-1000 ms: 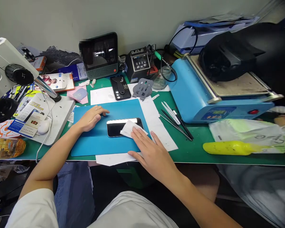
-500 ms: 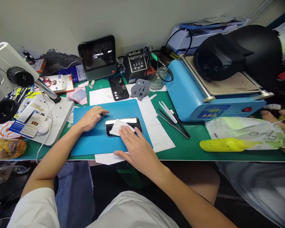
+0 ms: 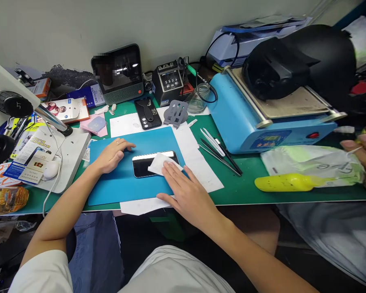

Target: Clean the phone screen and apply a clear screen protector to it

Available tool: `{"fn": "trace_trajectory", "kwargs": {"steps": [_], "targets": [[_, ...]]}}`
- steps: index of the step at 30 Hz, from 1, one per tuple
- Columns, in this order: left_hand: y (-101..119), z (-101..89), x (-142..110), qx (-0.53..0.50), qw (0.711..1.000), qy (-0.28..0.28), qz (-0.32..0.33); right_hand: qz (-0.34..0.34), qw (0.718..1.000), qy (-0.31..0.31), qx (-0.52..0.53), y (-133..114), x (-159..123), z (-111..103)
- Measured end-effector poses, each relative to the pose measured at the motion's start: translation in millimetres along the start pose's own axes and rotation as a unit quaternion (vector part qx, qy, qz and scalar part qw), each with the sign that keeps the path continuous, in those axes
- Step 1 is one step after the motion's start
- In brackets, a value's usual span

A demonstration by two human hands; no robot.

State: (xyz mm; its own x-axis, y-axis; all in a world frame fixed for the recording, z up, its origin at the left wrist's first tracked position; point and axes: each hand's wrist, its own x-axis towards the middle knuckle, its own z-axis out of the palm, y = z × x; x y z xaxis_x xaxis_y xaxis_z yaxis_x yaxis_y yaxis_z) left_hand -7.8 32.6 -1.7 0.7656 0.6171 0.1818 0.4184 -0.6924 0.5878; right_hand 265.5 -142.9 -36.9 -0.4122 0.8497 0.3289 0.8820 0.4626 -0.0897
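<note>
Phone point(image 3: 141, 165) lying crosswise on the mat point(image 3: 116, 189)
Long axis left-right — right hand point(image 3: 187, 195) flat on wipe point(image 3: 159, 163), left hand point(image 3: 112, 156) loosely spread.

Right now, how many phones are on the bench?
2: one phone partly under the cloth, one black phone, perhaps only a shell, beyond the blue mat. Others may be hidden.
</note>
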Motion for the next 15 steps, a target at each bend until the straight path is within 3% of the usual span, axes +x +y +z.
{"fn": "trace_trajectory", "kwargs": {"steps": [5,11,15], "targets": [[2,0.8,1,-0.006,1.0,-0.004,-0.004,0.003,1.0,0.01,0.022,-2,-10,1],[-1,0.4,2,0.001,1.0,-0.001,0.007,-0.015,0.998,0.012,0.067,-20,2,6],[-2,-1.5,2,0.005,1.0,0.005,-0.002,0.016,0.998,0.027,0.055,-9,1,5]]}}
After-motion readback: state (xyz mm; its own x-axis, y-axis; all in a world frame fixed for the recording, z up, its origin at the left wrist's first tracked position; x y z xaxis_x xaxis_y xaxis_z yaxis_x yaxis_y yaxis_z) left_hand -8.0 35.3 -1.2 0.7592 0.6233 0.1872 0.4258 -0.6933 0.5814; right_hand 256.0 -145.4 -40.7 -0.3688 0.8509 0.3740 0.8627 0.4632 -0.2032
